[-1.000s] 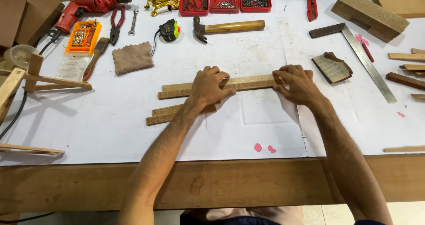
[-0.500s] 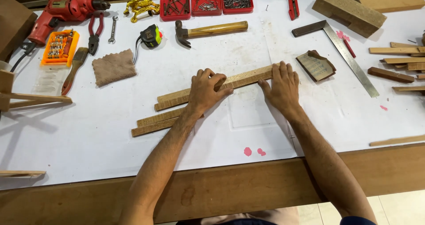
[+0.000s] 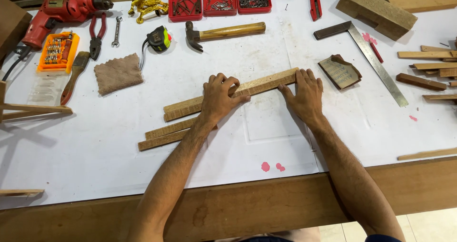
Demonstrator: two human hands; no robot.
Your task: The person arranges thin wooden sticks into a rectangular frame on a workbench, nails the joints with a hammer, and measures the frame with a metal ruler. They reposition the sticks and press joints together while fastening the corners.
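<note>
The left hand (image 3: 220, 98) lies flat on the middle of a long wood strip (image 3: 266, 82), fingers curled over its far edge. The right hand (image 3: 304, 95) presses the strip's right end, fingers spread, pinching nothing. The strip lies slantwise on the white surface (image 3: 95, 166). Two shorter strips (image 3: 164, 135) lie just below the left grip. A hammer (image 3: 223, 32) lies beyond it; sandpaper (image 3: 340, 71) sits right of the right grip.

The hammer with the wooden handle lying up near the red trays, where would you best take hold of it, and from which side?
Grip the hammer with the pale wooden handle around the far end of that handle, coming straight down from above. It lies flat on the white-covered table, the dark metal head to the left and the long, round handle free to the right, with nothing touching it.
</note>
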